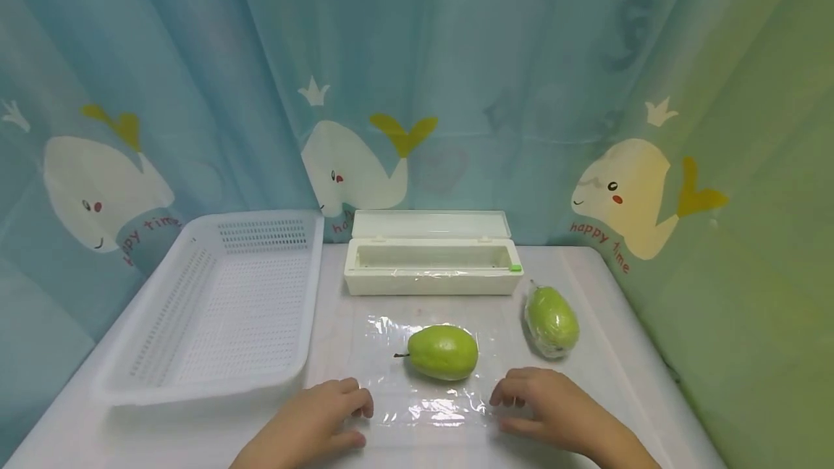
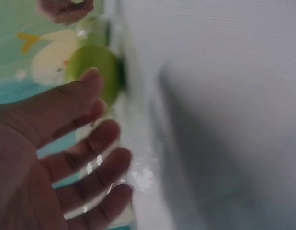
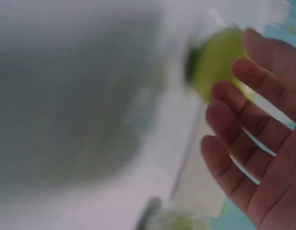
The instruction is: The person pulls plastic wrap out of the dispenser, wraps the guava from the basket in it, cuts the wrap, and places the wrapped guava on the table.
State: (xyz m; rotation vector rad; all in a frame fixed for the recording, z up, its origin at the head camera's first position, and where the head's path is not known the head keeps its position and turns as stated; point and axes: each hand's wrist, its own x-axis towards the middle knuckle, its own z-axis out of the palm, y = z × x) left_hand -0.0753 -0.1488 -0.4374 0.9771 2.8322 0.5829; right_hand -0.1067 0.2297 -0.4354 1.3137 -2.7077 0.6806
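A green fruit (image 1: 443, 352) with a short dark stem lies on its side on a sheet of clear plastic film (image 1: 433, 411). The stem points left. My left hand (image 1: 313, 422) hovers at the film's left edge, its fingers loosely bent; the left wrist view shows nothing in that hand (image 2: 66, 153). At the film's lower right is my right hand (image 1: 554, 411), relaxed and holding nothing in the right wrist view, where the fruit (image 3: 220, 62) appears beyond the fingertips. Whether either hand touches the film is unclear.
A second green fruit (image 1: 552, 320), wrapped in shiny film, lies at right. Behind stands a white film dispenser box (image 1: 433, 284) with its lid raised and a green slider at its right end. A white perforated basket (image 1: 315, 295) occupies the left. Printed curtains (image 1: 456, 78) enclose the table.
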